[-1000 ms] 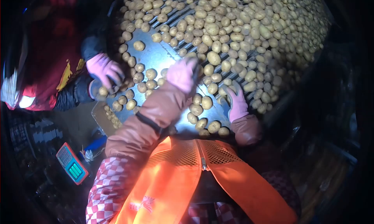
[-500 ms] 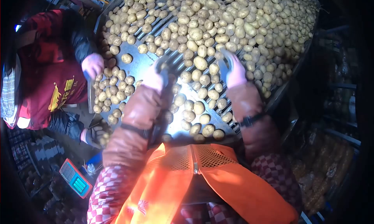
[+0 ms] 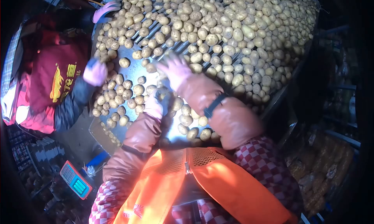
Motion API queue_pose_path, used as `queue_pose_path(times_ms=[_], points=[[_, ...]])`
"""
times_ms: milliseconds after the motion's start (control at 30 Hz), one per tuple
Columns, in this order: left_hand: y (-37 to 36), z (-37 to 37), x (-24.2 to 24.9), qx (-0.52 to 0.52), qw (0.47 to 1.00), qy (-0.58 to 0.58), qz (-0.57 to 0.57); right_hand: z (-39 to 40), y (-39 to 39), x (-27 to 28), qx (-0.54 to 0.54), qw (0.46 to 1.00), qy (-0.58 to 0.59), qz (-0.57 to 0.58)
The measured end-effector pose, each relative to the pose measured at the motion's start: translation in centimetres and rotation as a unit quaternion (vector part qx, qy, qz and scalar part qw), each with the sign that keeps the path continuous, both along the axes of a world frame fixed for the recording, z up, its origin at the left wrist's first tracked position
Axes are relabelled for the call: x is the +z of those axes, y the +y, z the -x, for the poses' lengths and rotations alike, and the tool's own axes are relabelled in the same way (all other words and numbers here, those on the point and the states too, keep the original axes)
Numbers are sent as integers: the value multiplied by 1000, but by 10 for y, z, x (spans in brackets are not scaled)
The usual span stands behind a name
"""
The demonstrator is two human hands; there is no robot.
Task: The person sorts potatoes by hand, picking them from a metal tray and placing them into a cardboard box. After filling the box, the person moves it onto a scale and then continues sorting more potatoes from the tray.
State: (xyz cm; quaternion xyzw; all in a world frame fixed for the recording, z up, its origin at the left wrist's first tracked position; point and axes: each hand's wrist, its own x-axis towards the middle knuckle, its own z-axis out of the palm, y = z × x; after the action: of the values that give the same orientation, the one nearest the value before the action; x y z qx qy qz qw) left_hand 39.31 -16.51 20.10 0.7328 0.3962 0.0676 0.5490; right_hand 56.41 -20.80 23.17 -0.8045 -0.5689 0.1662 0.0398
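Both my hands wear pink gloves with grey palms. Low over the metal sheet (image 3: 134, 66), my left hand (image 3: 155, 105) is among loose potatoes, its fingers bent and blurred beside one of them; whether it grips that potato is unclear. My right hand (image 3: 175, 70) reaches across to the left, fingers spread, at the edge of the slatted rack near a few potatoes. A large heap of potatoes (image 3: 265, 33) covers the rack beyond and to the right. Smaller potatoes lie on the sheet in front of my orange vest (image 3: 163, 177).
A co-worker in a dark red apron (image 3: 52, 76) stands at the left, one gloved hand on the rim, the other over the sheet's left side. A scale (image 3: 76, 180) is lower left, a cardboard box (image 3: 102, 134) below the sheet, filled net bags (image 3: 319, 169) lower right.
My right hand has swept left across the slats, and my left hand has moved down toward me. Several potatoes have shifted. The co-worker's hands have moved up, one onto the rim.
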Motion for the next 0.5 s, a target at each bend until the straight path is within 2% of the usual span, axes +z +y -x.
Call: queue_pose_path(times_ms=[33, 100, 167, 233, 267, 300, 333, 367, 433, 500], points=[[2, -5, 6, -29, 997, 67, -20, 7, -21, 9, 29, 998, -2, -51], [0, 0, -2, -73, 993, 3, -88, 19, -60, -19, 9, 992, 24, -124], [2, 7, -26, -60, 996, 8, -64, 18, -97, -23, -22, 982, 22, -187], [3, 7, -29, -54, 996, 23, -71, -15, -124, -28, -67, 952, 226, -194], [2, 3, -21, -58, 994, 38, -87, -24, -128, -27, -202, 887, 341, -239], [3, -1, -16, -62, 991, 50, -106, -40, -127, -19, -271, 861, 343, -259], [5, 3, -37, -44, 991, 60, -115, -56, -125, -12, -338, 829, 345, -282], [6, -1, -33, -39, 990, 73, -113, -75, -120, -6, -344, 860, 247, -286], [4, -13, -5, -31, 988, 103, -108, -109, -102, -8, -276, 936, 88, -202], [6, -20, 15, -29, 984, 138, -108, -107, -81, -7, -255, 967, -8, -2]])
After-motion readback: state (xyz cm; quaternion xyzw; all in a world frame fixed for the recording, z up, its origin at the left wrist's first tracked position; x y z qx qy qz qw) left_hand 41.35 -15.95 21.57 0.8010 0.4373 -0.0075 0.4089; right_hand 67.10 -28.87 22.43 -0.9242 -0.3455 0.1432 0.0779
